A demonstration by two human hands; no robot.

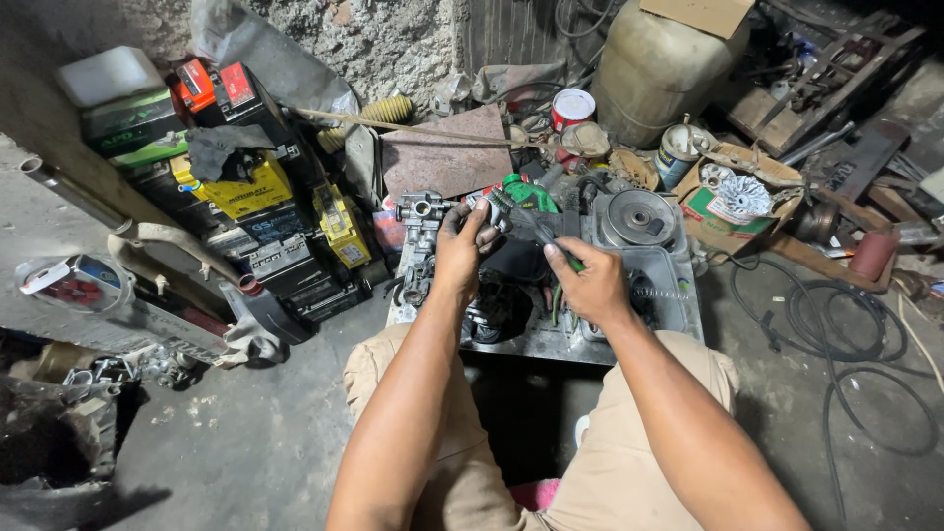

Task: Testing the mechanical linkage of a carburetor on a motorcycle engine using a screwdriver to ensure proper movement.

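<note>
Before you the dusty concrete floor (246, 442) carries a metal tray (551, 339), stacked batteries (256, 211), coiled black cable (836, 324) and a cardboard box (737, 197).

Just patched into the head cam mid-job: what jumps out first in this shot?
Both hands meet at centre over a metal tray of engine parts: the left hand grips a small metal part, the right hand a green-handled tool. Stacked batteries crowd the left wall.

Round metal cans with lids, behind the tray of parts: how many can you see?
2. A red-and-white round can stands at the back centre beside the big beige plastic drum; a blue-and-white round can stands to its right, by the cardboard box. Clutter may hide more.
</note>
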